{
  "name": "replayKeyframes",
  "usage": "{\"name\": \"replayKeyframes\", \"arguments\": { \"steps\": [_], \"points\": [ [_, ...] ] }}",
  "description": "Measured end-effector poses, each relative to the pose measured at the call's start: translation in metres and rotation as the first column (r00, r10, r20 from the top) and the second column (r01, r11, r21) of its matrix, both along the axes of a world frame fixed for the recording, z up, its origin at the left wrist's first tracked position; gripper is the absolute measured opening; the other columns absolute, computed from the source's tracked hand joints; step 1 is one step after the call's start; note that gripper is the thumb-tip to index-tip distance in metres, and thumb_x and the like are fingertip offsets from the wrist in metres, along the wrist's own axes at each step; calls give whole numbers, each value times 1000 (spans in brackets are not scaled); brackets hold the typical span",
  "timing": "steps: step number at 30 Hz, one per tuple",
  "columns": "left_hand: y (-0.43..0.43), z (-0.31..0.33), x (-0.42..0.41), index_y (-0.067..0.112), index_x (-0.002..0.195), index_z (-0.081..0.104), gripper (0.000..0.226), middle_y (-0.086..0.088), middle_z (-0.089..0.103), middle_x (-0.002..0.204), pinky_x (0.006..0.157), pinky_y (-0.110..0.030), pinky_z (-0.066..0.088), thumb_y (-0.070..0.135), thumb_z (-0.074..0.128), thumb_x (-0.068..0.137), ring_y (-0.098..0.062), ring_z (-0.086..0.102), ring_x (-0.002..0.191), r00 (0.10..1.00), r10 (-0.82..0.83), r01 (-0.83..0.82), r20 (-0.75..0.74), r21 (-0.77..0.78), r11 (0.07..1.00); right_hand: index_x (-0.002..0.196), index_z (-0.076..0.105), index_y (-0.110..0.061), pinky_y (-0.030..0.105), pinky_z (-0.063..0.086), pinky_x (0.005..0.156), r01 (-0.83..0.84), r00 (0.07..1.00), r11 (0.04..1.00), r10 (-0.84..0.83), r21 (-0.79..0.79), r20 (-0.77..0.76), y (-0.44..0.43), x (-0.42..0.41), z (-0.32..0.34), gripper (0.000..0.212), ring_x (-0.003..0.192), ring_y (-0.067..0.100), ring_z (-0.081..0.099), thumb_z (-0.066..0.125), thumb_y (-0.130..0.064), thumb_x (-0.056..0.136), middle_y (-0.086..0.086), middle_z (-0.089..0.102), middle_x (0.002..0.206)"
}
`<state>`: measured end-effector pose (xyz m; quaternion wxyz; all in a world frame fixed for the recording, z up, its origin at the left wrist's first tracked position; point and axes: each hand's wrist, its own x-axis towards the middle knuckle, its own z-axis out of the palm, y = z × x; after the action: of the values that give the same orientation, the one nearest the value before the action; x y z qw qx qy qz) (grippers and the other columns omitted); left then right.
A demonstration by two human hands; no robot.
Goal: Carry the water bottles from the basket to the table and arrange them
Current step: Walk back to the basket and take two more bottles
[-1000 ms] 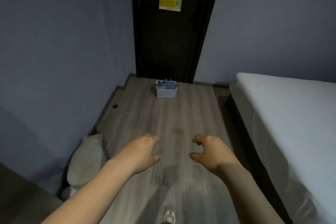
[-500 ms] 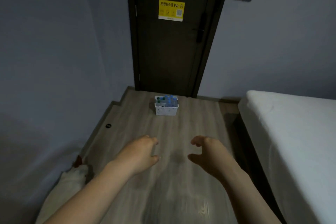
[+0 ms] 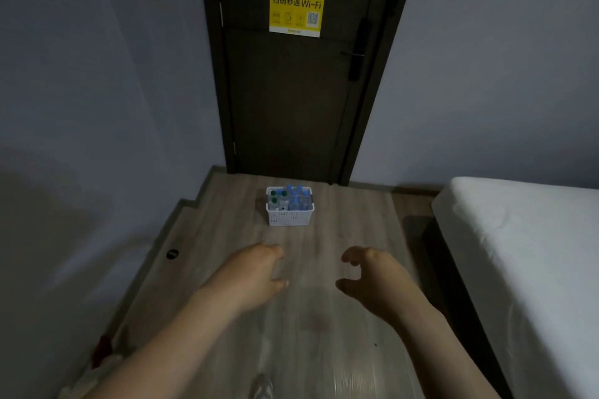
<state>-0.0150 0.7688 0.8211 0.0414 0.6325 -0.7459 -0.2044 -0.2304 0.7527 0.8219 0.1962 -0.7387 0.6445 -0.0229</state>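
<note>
Counting one white basket [image 3: 289, 219] near the far edge of the floor [image 3: 311, 327], holding roughly eight water bottles [image 3: 293, 201] (three green caps, the rest blue; too small for certainty). Also showing two bare hands, left hand [image 3: 251, 275] and right hand [image 3: 376, 275], one door [image 3: 291, 107], one yellow sticker [image 3: 296, 13], one bed [image 3: 534, 236].

The bottles [image 3: 293, 199] in the basket [image 3: 289, 219] are too small to count. At 3 o'clock the bed [image 3: 534, 236] runs off-frame; at 6, a blurred shoe [image 3: 262, 387] is cut off.
</note>
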Motion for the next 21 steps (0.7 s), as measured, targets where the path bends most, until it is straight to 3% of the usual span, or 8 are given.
{"name": "replayKeyframes", "arguments": {
  "steps": [10, 21],
  "points": [
    [-171, -2, 42, 23, 119, 54, 41, 2, 56, 120, 89, -28, 45, 44, 61, 84, -15, 54, 108, 999, -39, 39, -32, -9, 999, 122, 54, -33, 22, 52, 81, 55, 998, 998, -56, -14, -17, -160, 38, -2, 46, 95, 7, 60, 70, -41, 79, -9, 61, 116],
    [-303, -20, 60, 27, 120, 54, 40, 6, 57, 122, 84, -21, 42, 43, 62, 84, -11, 54, 107, 998, 12, -14, -54, -31, 999, 122, 54, -33, 16, 43, 71, 1, 1000, 1000, -1, 7, 9, -305, 54, -29, 47, 94, 5, 58, 70, -41, 78, -10, 60, 117]
  ]
}}
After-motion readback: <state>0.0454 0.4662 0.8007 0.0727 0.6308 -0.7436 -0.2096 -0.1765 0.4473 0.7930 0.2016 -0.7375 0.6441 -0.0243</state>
